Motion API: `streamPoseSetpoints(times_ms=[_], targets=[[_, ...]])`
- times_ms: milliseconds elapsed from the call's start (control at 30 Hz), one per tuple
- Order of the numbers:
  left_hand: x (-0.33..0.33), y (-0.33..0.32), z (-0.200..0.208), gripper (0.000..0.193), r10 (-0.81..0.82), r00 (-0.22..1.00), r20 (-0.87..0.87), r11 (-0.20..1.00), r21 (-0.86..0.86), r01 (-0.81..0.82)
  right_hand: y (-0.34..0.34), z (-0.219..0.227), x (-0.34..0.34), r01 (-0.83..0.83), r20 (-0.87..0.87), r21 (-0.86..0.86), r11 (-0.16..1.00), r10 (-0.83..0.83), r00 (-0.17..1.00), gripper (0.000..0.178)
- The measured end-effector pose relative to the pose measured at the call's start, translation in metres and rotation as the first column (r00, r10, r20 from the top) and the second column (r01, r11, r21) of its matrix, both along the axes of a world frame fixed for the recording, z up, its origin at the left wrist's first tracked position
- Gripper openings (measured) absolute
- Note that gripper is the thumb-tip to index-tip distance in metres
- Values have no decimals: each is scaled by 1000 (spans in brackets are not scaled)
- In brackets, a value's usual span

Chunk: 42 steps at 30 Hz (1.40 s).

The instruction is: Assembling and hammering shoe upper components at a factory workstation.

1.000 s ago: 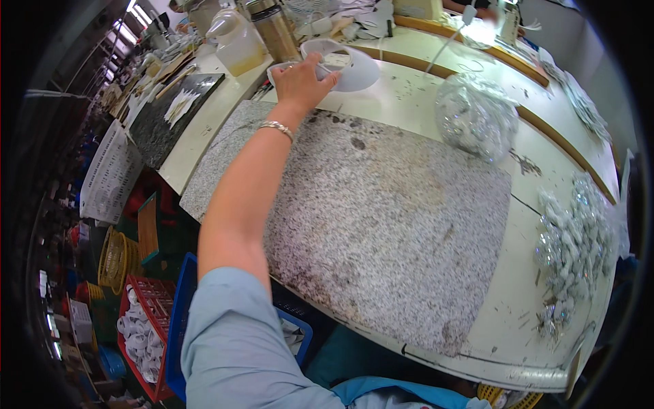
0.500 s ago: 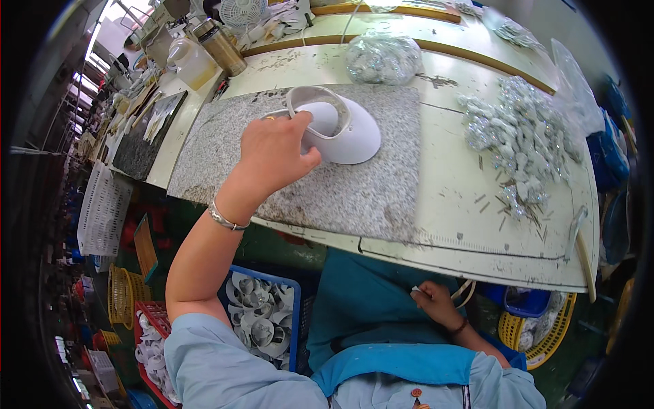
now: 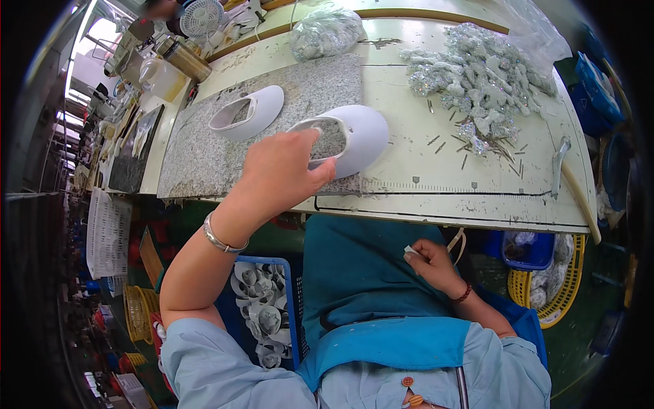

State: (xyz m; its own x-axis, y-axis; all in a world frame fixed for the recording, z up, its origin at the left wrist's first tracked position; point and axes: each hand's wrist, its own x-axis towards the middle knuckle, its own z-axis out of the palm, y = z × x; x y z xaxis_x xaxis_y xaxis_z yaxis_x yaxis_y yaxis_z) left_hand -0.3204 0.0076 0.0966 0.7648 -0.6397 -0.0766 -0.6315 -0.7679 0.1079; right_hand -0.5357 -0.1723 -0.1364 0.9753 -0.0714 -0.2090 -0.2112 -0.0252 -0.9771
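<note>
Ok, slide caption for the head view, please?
Left hand gripping a white visor-shaped piece, second piece lying on a speckled slab, right hand pinching something white.

I'm viewing a workshop: granite slab [image 3: 313,82] covering a ruled tabletop [image 3: 388,102], blue crate [image 3: 298,307] holding white pieces [image 3: 262,303].

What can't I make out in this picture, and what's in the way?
All in the head view:
Part of the nearer visor's band: hidden behind the left grip.
White scrap: mostly covered by the right grip, too small to identify.
Near end of the blue basket: hidden behind the left sleeve.
Clear plastic at upper right: cut off by the upper edge.
</note>
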Motion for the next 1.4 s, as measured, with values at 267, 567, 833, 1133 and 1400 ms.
streamPoseSetpoints(times_ms=[267,567,833,1133,1400], targets=[[59,-22,-32,49,-142,974,175,979,-117,164,-5,32,-8,13,155,70,997,-24,988,11],[76,-29,-57,57,-82,991,-109,981,-181,62,-16,51,4,100,284,104,990,-126,951,14],[70,-31,-73,43,-1,999,-48,973,-231,-10,-20,63,0,66,331,99,993,-96,939,12],[-37,-24,-69,55,-195,748,-635,642,-659,-392,-23,75,-10,40,392,51,998,-57,918,11],[-115,11,-131,38,-341,181,-922,489,-339,-804,-19,69,-25,-107,262,131,986,70,962,8]])
